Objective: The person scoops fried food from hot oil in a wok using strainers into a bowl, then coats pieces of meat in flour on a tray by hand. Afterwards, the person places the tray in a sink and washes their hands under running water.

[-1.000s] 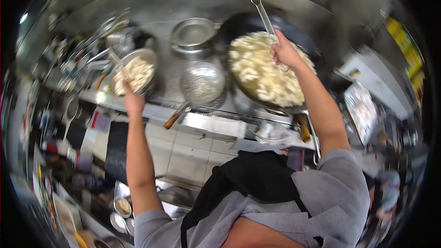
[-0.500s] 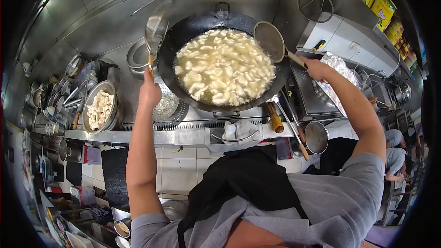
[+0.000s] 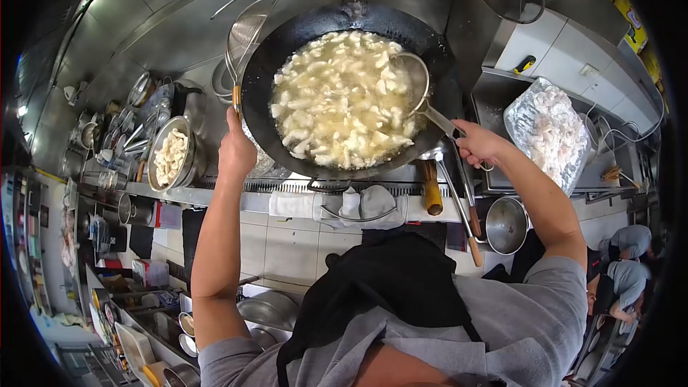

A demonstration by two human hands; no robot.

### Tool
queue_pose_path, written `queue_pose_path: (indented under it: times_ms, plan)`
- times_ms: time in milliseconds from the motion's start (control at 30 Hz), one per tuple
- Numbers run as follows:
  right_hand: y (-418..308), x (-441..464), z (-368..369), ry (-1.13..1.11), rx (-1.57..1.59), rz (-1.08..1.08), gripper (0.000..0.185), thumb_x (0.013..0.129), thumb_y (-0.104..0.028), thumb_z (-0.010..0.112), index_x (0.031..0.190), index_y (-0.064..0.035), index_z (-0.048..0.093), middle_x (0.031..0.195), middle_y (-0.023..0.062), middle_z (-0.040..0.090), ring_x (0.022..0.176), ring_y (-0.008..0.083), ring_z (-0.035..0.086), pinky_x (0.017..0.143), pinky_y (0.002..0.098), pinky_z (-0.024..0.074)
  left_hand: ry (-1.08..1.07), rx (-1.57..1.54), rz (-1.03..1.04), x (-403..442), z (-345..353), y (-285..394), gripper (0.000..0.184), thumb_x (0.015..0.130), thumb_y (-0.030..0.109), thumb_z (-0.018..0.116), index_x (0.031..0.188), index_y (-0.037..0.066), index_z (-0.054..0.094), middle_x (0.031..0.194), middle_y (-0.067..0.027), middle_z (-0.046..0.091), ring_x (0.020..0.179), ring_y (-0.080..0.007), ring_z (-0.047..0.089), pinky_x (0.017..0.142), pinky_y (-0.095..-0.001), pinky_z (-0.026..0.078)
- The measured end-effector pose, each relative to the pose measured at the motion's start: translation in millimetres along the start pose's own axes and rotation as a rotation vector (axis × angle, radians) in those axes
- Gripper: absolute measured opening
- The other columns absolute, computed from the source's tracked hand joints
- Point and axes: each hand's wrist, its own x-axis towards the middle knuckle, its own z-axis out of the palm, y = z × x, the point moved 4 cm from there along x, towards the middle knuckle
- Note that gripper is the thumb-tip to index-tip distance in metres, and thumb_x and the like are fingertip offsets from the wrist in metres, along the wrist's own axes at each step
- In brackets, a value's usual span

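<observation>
The left hand (image 3: pixel 237 150) grips a strainer (image 3: pixel 246 34); the right hand (image 3: pixel 480 145) grips a round scoop (image 3: pixel 416 80) inside the wok (image 3: pixel 261 79). Many pale pieces (image 3: pixel 337 100) sit there, not out yet (a bowl (image 3: pixel 190 163) has some, maybe done).

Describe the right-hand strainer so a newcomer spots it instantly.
Find the big black wok holding pale pieces. At its right, the right hand grips a grey handle ending in a round strainer. Unlike the wooden-handled strainer in the left hand, its head sits over the pieces.
</observation>
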Motion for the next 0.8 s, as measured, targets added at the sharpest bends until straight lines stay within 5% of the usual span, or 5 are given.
queue_pose_path:
  times_ms: [233, 367, 533, 700, 800]
  plan:
    - [2.1, -9.0, -31.3, 0.17, -0.467, -0.097, 0.069, 0.092, 0.0, 0.04, 0.152, -0.0127, 0.009, 0.069, 0.0087, 0.051, 0.044, 0.017, 0.046, 0.037, 0.0315, 0.042, -0.051, 0.142, -0.03, 9.8, 34.5, 21.3, 0.074, 0.081, 0.002, 0.044, 0.147, 0.004, 0.01, 0.1, -0.037, 0.06, 0.094, -0.0509, 0.06, 0.085, -0.0537, 0.046]
    - [10.9, -25.7, -11.5, 0.064, -0.136, -0.009, 0.069, 0.091, -0.001, 0.037, 0.152, -0.0211, 0.012, 0.067, 0.0036, 0.045, 0.048, 0.0111, 0.042, 0.041, 0.0279, 0.0394, -0.219, 0.064, -0.093, 1.3, 75.6, -1.0, 0.067, 0.084, 0.003, 0.043, 0.143, 0.001, 0.012, 0.093, -0.0326, 0.062, 0.08, -0.0444, 0.064, 0.074, -0.0523, 0.052]
    - [11.2, -14.2, 21.8, -0.093, 0.213, -0.072, 0.064, 0.091, -0.002, 0.04, 0.149, -0.0188, 0.019, 0.064, 0.0014, 0.043, 0.048, 0.0096, 0.041, 0.041, 0.0269, 0.0376, -0.679, -0.702, -0.514, -55.5, 70.4, 44.1, 0.03, 0.086, 0.006, 0.053, 0.111, 0.007, 0.038, 0.072, -0.0086, 0.052, 0.056, -0.0186, 0.054, 0.049, -0.0407, 0.052]
    - [-5.3, 12.7, 53.1, -0.032, 0.18, -0.166, 0.061, 0.093, -0.004, 0.04, 0.149, -0.017, 0.021, 0.067, 0.001, 0.043, 0.052, 0.008, 0.039, 0.042, 0.0251, 0.0368, -0.881, -0.962, -0.621, -73.1, 104.0, 73.5, 0.016, 0.089, 0.008, 0.051, 0.103, 0.008, 0.041, 0.075, -0.0098, 0.053, 0.058, -0.0197, 0.053, 0.051, -0.0394, 0.052]
    - [-5.8, 39.8, 57.5, -0.001, -0.043, -0.245, 0.062, 0.093, -0.005, 0.04, 0.15, -0.0105, 0.017, 0.073, 0.0109, 0.055, 0.059, 0.0195, 0.055, 0.05, 0.0338, 0.046, -0.902, -1.171, -0.73, -74.7, 121.7, 105.4, 0.009, 0.091, 0.01, 0.048, 0.099, 0.006, 0.043, 0.076, -0.0095, 0.053, 0.06, -0.019, 0.053, 0.053, -0.0337, 0.047]
